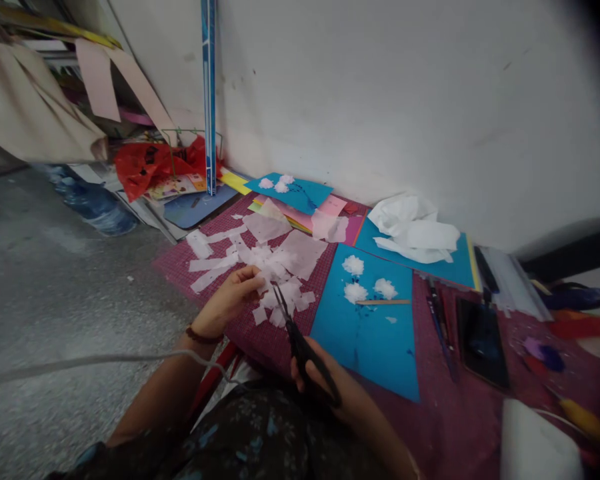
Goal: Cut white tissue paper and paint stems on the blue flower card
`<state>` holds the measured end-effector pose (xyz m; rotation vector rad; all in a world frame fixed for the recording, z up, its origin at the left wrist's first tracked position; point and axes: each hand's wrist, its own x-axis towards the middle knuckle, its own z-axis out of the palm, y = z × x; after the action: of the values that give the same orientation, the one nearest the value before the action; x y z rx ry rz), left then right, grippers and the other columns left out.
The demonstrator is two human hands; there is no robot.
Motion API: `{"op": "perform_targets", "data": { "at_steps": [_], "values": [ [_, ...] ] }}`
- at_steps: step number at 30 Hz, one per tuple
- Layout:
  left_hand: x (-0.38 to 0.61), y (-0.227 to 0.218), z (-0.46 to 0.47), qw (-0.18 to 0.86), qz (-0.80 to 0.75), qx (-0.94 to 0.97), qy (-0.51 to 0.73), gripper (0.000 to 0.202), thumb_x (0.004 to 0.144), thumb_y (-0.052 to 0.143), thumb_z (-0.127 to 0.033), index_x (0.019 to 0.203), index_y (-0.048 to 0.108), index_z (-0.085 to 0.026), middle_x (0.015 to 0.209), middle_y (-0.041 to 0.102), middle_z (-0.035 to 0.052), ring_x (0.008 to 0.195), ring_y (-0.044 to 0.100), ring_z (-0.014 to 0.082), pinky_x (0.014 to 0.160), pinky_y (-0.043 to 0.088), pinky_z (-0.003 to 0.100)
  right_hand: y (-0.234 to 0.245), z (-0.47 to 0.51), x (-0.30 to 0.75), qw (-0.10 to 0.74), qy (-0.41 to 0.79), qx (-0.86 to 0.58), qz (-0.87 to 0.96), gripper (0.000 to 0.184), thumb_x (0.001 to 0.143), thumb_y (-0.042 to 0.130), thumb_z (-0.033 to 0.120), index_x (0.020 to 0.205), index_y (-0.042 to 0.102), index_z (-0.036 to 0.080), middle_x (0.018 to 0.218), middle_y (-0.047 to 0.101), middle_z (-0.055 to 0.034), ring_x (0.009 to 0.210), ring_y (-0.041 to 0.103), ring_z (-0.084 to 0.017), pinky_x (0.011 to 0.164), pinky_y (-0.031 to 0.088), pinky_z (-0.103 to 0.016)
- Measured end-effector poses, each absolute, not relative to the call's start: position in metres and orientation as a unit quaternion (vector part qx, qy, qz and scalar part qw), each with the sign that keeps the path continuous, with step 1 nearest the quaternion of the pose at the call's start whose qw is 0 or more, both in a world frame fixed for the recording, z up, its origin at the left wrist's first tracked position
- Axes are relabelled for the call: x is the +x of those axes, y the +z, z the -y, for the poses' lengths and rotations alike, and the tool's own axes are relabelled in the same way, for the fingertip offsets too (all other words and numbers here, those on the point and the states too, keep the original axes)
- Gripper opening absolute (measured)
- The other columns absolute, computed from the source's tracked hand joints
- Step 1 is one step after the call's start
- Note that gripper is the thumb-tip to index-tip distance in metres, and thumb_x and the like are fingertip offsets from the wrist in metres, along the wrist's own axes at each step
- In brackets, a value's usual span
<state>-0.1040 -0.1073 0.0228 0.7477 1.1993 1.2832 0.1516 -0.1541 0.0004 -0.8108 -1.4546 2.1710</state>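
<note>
My right hand is closed around the handles of black scissors, whose blades point up toward a heap of white tissue paper pieces. My left hand pinches a piece of that tissue paper at the edge of the heap, just left of the blade tips. The paper lies on a dark red checked mat. Right of the scissors is a blue card sheet with three fluffy white tissue tufts and a thin wooden stick on it.
Crumpled white paper rests on another blue sheet by the wall. Pens and a dark phone lie on the right. A red plastic bag, a blue pole and a water bottle stand at the left.
</note>
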Motion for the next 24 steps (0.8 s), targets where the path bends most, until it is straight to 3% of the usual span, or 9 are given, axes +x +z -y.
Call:
{"op": "perform_targets", "data": {
  "at_steps": [5,13,19,24],
  "values": [
    [-0.101,0.015,0.107,0.591,-0.511,0.318,0.537,0.033,0.059,0.086,-0.032,0.071,0.059,-0.017,0.05,0.05,-0.0086,0.04,0.044,0.0034,0.042,0.034,0.015,0.009,0.153,0.153,0.192,0.77,-0.27,0.545,0.065,0.082,0.053,0.079,0.102,0.053,0.017,0.085,0.056,-0.0034,0.067,0.049,-0.013,0.064,0.037,-0.028],
    [-0.104,0.01,0.111,0.601,-0.511,0.306,0.533,0.028,0.057,0.084,-0.027,0.067,0.06,-0.015,0.058,0.056,-0.0052,0.047,0.051,0.0048,0.047,0.041,0.016,0.009,0.155,0.155,0.259,0.754,-0.255,0.547,0.057,0.092,0.045,0.072,0.107,0.055,0.018,0.083,0.057,-0.004,0.07,0.049,-0.016,0.065,0.038,-0.03],
    [-0.101,0.016,0.108,0.588,-0.492,0.302,0.567,0.027,0.059,0.079,-0.028,0.068,0.055,-0.018,0.061,0.056,-0.0049,0.052,0.056,0.0077,0.049,0.044,0.017,0.009,0.159,0.161,0.213,0.778,-0.266,0.528,0.064,0.085,0.052,0.076,0.113,0.054,0.018,0.086,0.057,-0.003,0.067,0.048,-0.013,0.063,0.036,-0.028],
    [-0.093,0.018,0.107,0.593,-0.478,0.328,0.559,0.024,0.06,0.078,-0.027,0.065,0.057,-0.016,0.06,0.055,-0.0048,0.05,0.049,0.0053,0.049,0.04,0.017,0.013,0.159,0.161,0.203,0.768,-0.28,0.54,0.062,0.085,0.054,0.075,0.11,0.053,0.018,0.086,0.057,-0.0027,0.067,0.049,-0.013,0.065,0.037,-0.028]
  ]
}}
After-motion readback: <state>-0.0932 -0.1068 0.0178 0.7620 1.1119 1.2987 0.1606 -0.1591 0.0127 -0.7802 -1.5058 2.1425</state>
